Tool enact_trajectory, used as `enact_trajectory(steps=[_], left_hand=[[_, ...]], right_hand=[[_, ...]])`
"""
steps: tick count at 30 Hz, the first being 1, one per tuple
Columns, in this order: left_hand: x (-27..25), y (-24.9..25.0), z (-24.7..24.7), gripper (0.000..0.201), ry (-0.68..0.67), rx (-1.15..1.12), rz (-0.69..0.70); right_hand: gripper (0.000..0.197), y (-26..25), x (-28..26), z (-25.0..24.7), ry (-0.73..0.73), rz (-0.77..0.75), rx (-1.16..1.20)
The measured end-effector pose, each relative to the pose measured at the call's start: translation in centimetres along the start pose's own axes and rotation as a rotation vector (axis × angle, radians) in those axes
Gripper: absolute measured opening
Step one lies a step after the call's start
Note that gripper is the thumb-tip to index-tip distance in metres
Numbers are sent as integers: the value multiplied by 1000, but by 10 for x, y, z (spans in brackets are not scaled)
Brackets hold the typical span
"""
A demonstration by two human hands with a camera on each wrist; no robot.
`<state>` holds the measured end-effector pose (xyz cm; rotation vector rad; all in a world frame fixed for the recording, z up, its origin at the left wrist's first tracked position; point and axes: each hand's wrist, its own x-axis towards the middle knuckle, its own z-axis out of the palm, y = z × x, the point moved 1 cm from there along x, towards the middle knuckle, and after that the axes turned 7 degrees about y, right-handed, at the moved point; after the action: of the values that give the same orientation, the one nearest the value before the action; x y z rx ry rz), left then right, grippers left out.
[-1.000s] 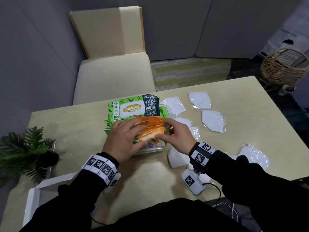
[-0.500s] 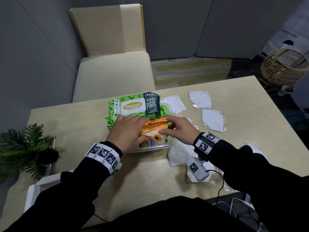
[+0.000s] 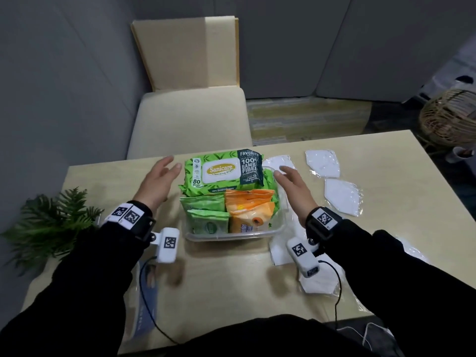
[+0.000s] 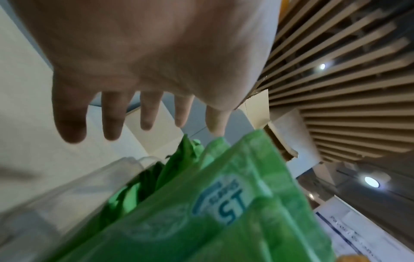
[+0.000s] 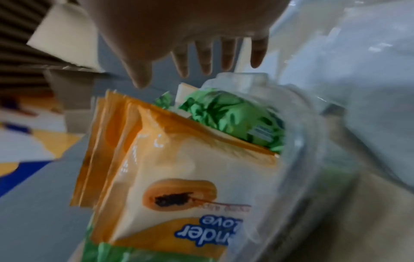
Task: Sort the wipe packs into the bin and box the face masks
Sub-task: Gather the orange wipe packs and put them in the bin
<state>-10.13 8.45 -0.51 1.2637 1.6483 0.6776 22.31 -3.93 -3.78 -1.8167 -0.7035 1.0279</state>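
Clear bin (image 3: 279,228) packed with wipe packs (image 3: 251,215), left hand (image 3: 157,185), right hand (image 3: 296,190) flanking, fingers spread, empty.

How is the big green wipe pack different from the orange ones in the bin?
The big green wipe pack is far larger than the orange packs. It is green with a white flap label, while they are orange and cream with a fruit picture. It sits on top at the far end; they stand on edge in a row nearer the person. All sit in the clear bin.
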Motion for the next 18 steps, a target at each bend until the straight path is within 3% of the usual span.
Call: enact_trajectory(steps=[3,6,9,12,15,18], left_hand=[[2,1,20,56,-160,-58,10],[4,4,28,59,-123,14,119],[5,6,29,60,-115,150,205],[-1,8,32,66,-186,95,190],[-2,9,34,70,-231,60,184],[-3,16,29,90,-299,97,212]], right_hand=[[56,-27,7,18,-53,-194,-65],[58,-43,12,32,-127,-186,-71],[43,-45,10,24,-27,-202,-50],[39,-36,6,5,15,-228,-88],[43,-25,8,-5,-72,-209,-204],[56,-31,8,-11,-42,-440,-339]])
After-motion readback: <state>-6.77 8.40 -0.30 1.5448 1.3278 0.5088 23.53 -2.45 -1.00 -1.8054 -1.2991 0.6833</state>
